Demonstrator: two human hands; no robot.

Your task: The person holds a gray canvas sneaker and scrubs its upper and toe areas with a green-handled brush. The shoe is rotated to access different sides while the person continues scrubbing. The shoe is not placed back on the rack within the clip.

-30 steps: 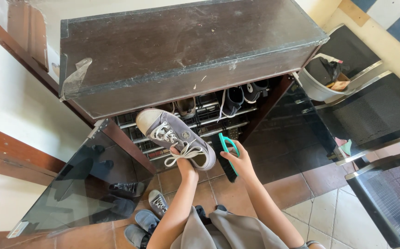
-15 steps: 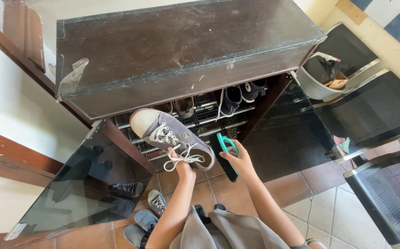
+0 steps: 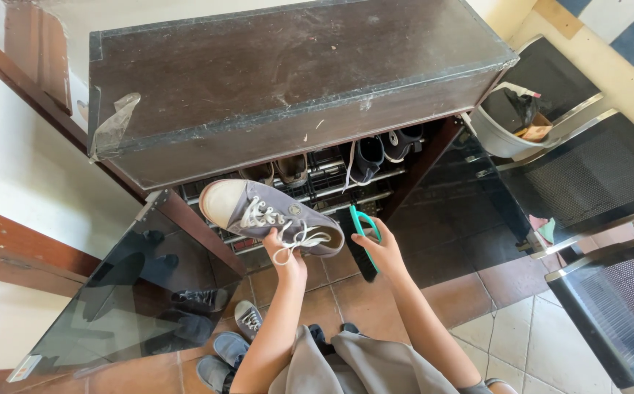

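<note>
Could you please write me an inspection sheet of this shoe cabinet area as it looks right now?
Surface: brown tiled floor; dusty dark cabinet top.
Job's things: grey sneaker with white laces, held up before the rack; black brush with teal handle.
Clutter: shoes on the rack; sneakers on the floor; grey bucket with scraps.
Grippers: left hand grips the sneaker; right hand grips the brush.
Cables: nothing seen.
Surroundings: open glass door; black mesh chairs.
</note>
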